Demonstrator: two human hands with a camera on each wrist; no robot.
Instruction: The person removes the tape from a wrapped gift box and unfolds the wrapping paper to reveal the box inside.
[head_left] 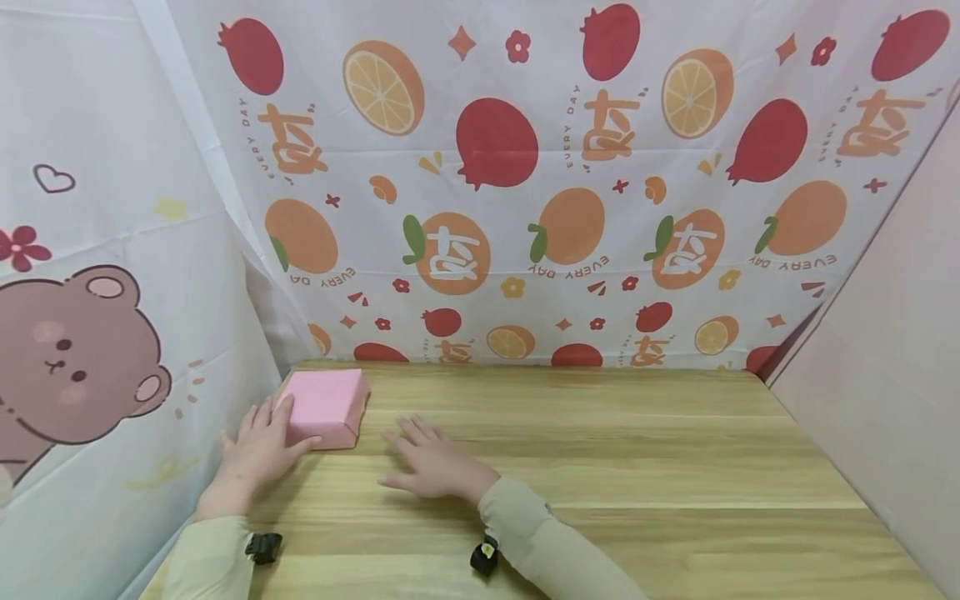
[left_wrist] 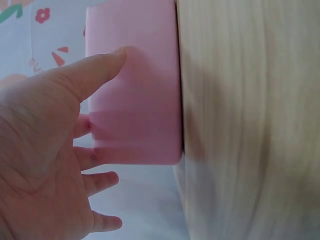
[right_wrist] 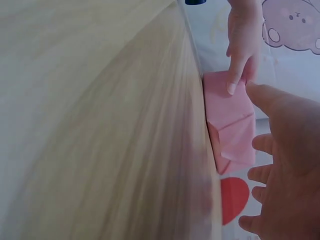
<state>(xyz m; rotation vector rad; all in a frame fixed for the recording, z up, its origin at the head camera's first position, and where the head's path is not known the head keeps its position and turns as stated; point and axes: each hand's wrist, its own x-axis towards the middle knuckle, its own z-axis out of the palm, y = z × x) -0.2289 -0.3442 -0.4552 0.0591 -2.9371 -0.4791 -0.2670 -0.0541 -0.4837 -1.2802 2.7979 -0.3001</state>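
A box wrapped in pink paper [head_left: 324, 395] sits at the far left corner of the wooden table [head_left: 600, 467]. My left hand [head_left: 257, 450] is at its near left corner, the thumb against the front side and the fingers spread along the left. In the left wrist view the thumb lies over the pink box [left_wrist: 137, 100] and the other fingers stay fairly straight. To the right of the box, my right hand [head_left: 438, 463] reaches over the table with spread fingers and holds nothing. The right wrist view shows folded paper on the box's end [right_wrist: 237, 137].
A white cloth with printed fruit [head_left: 510, 217] hangs behind the table. Another cloth with a printed bear [head_left: 75, 358] hangs along the left side, close to the box. A pale panel [head_left: 885, 350] borders the table's right edge. Each sleeve has a small black device [head_left: 264, 547] at the wrist.
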